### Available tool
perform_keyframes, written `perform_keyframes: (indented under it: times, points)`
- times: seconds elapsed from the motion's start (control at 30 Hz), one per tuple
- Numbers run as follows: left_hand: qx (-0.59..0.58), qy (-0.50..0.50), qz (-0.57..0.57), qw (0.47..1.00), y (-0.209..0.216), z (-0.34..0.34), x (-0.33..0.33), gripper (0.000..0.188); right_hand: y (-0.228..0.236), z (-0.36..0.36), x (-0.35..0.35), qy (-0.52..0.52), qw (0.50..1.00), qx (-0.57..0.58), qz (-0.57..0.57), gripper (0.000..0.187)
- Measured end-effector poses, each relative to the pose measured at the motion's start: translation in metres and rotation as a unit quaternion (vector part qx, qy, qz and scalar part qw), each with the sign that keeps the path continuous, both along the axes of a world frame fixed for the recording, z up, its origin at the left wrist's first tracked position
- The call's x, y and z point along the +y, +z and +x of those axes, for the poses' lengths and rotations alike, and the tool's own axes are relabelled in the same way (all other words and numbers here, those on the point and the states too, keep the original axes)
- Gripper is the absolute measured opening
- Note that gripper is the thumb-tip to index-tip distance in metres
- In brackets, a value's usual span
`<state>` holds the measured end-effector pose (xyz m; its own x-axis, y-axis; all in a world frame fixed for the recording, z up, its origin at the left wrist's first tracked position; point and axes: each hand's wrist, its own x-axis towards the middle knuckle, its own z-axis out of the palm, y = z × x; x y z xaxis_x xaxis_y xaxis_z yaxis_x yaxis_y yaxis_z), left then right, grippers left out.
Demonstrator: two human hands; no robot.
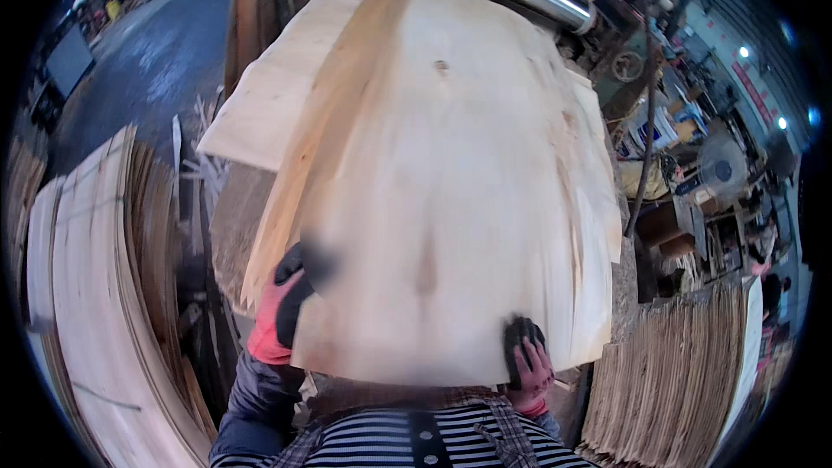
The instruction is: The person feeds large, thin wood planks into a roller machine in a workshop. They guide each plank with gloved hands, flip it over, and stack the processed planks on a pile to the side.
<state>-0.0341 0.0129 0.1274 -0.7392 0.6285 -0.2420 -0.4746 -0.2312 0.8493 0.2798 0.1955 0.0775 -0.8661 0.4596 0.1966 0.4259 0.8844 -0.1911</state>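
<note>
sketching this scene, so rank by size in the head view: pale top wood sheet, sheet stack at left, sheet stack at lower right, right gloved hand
1. Pale top wood sheet, clearly
2. Left sheet stack
3. Lower-right sheet stack
4. Right gloved hand

Only visible parts ranked.

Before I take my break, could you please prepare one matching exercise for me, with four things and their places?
Things:
1. left hand
2. right hand
3. dark knot
4. striped shirt

Places:
A. toward the far end of the wood surface
B. at the left side of the pale wood sheet, close to its near corner
C. along the lower border of the picture, around its middle
D. at the near edge of the sheet, right of its middle

Right pairs: 1-B, 2-D, 3-A, 4-C.
</note>
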Motion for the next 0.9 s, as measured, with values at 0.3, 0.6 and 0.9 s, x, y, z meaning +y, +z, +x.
perform_keyframes:
  times: [0.3, 0.6, 0.9]
  points:
    - [0.065, 0.046, -0.032, 0.996, -0.075, 0.01, 0.034, 0.043, -0.024, -0.176, 0.132, 0.033, 0.998, 0.035, -0.042, 0.055]
    - [0.507, -0.098, -0.307, 0.799, -0.099, 0.065, 0.01, 0.064, -0.048, -0.3, 0.227, -0.052, 0.99, 0.103, 0.083, 0.061]
    - [0.32, -0.119, -0.307, 0.888, -0.094, 0.067, 0.012, 0.064, -0.054, -0.105, 0.093, -0.017, 0.999, 0.002, -0.031, 0.081]
